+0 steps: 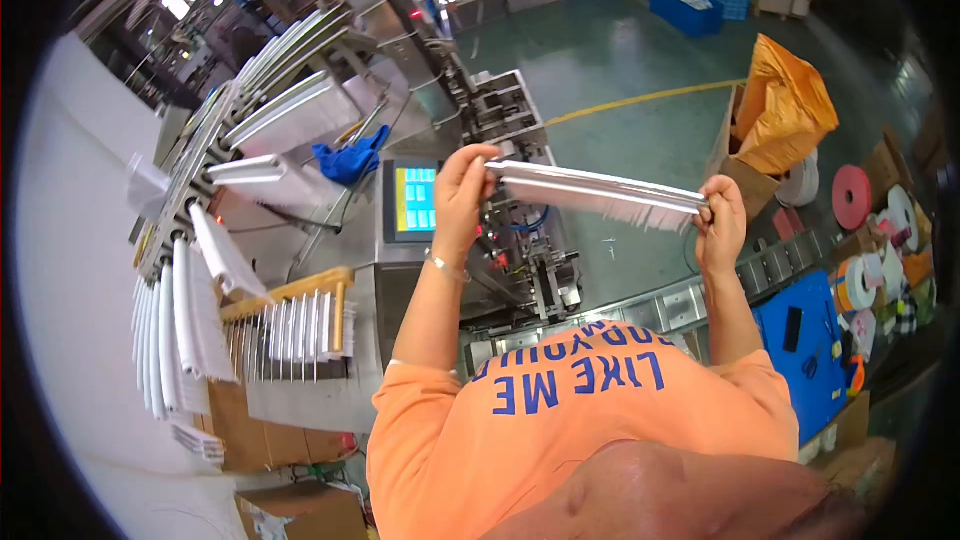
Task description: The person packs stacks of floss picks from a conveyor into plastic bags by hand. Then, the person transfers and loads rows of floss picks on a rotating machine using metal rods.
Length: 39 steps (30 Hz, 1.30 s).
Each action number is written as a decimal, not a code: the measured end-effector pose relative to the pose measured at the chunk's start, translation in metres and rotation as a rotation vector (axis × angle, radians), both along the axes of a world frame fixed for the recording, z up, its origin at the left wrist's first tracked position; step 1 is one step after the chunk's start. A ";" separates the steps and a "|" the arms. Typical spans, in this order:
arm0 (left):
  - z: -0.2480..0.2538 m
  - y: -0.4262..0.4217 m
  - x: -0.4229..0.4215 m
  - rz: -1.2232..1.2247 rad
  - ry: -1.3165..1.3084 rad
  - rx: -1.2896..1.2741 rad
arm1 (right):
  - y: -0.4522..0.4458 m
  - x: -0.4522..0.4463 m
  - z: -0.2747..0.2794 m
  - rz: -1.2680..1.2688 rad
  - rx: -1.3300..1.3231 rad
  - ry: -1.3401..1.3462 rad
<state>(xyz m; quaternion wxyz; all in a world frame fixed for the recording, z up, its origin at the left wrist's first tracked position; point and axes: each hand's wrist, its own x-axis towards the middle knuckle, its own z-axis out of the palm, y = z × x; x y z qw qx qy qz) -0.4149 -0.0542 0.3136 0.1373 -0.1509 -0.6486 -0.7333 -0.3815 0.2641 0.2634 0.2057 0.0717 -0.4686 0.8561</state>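
Stretched between my two hands is a long silver-and-white bar (600,183) with a thin, fringed white edge hanging below it. My left hand (465,188) is closed round its left end, and a thin bracelet shows at that wrist. At the other end, my right hand (721,223) pinches the bar between thumb and fingers. The bar slopes slightly down to the right, in front of a metal machine (510,120). Just left of my left hand, a lit touch screen (416,202) shows blue buttons on yellow.
On the left, a curved rack (170,230) carries several hanging white packs. Near it stand a wooden holder (290,292) with thin rods and a blue cloth (350,155). A metal conveyor (660,306) runs before my body. To the right are an orange bag (785,105) and a blue tabletop (795,340).
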 end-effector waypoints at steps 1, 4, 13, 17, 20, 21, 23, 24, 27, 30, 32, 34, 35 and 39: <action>0.003 0.003 0.004 0.033 0.014 0.032 | 0.001 -0.002 0.006 0.027 0.034 0.047; -0.026 0.001 -0.007 0.054 -0.163 -0.020 | 0.005 -0.035 0.007 -0.065 0.269 -0.097; -0.032 -0.008 -0.027 0.044 -0.256 0.108 | 0.007 -0.068 0.018 0.131 0.330 -0.030; -0.026 0.011 -0.012 0.089 -0.283 0.059 | 0.015 -0.082 0.025 -0.011 0.322 -0.019; -0.038 -0.007 -0.023 0.166 -0.195 0.097 | -0.002 -0.083 0.014 0.138 0.267 -0.020; -0.040 -0.013 -0.024 0.229 -0.158 0.053 | -0.010 -0.086 0.013 0.160 0.243 -0.024; -0.025 -0.014 -0.021 0.207 -0.181 -0.001 | -0.013 -0.102 0.013 0.198 0.120 -0.022; -0.022 -0.020 -0.026 0.213 -0.128 0.044 | -0.021 -0.107 0.016 0.250 0.101 0.003; -0.008 -0.035 -0.044 0.236 -0.029 0.091 | -0.030 -0.138 0.021 0.452 0.092 0.056; 0.012 -0.051 -0.068 0.557 0.177 -0.189 | -0.056 -0.164 0.041 0.510 0.041 0.067; 0.031 -0.064 -0.093 0.886 0.447 -0.527 | -0.079 -0.186 0.056 0.500 -0.042 0.088; 0.056 -0.074 -0.113 0.988 0.575 -0.611 | -0.098 -0.211 0.074 0.531 -0.107 0.138; 0.072 -0.076 -0.118 1.076 0.699 -0.694 | -0.108 -0.224 0.082 0.550 -0.172 0.181; 0.111 -0.092 -0.131 1.183 0.671 -0.724 | -0.142 -0.269 0.112 0.578 -0.269 0.223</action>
